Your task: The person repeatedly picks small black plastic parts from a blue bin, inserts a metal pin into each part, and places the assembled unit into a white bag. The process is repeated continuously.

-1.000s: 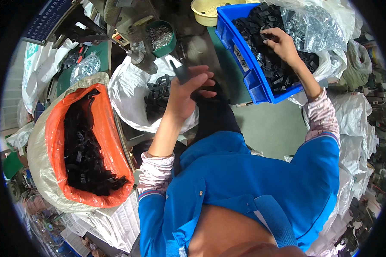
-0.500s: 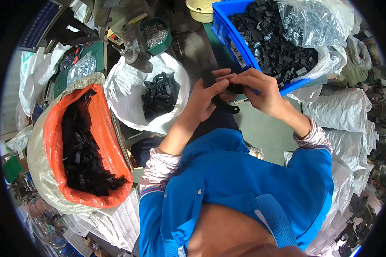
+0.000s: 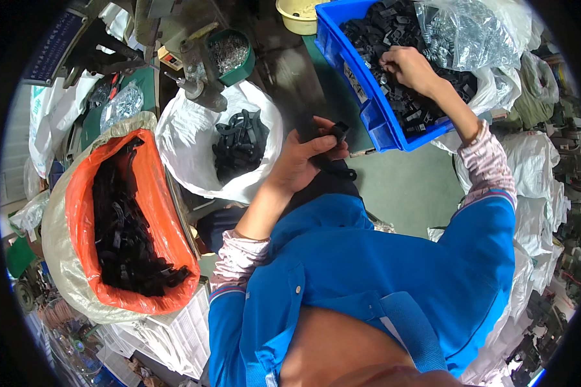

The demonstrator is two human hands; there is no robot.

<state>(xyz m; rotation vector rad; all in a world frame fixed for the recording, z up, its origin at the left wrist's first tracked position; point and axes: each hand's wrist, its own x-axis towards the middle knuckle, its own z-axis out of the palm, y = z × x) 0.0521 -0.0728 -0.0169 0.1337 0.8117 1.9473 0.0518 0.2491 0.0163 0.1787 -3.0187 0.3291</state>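
Observation:
My left hand (image 3: 303,155) is closed around a long black part (image 3: 334,169) with a small hole in its rounded end. A black, block-shaped end (image 3: 340,131) sticks out by the thumb; I cannot tell whether it is a separate piece. My right hand (image 3: 408,68) reaches over the blue bin (image 3: 394,138), its fingertips pinched together among small black clips (image 3: 410,97). What they hold, if anything, is hidden. On the bin's far right side lies a clear plastic bag of metal springs (image 3: 461,39).
A white-lined container (image 3: 174,148) with curved black parts stands left of my left hand. Farther left is a sack lined in orange plastic (image 3: 168,213), full of black pieces. A green tub (image 3: 242,69) of small metal parts sits beside a machine (image 3: 200,90). White sacks (image 3: 523,161) line the right.
My right hand has left my left hand and moved up and right into the blue bin. The left hand keeps the black part, lowered slightly. The bin has shifted slightly in view.

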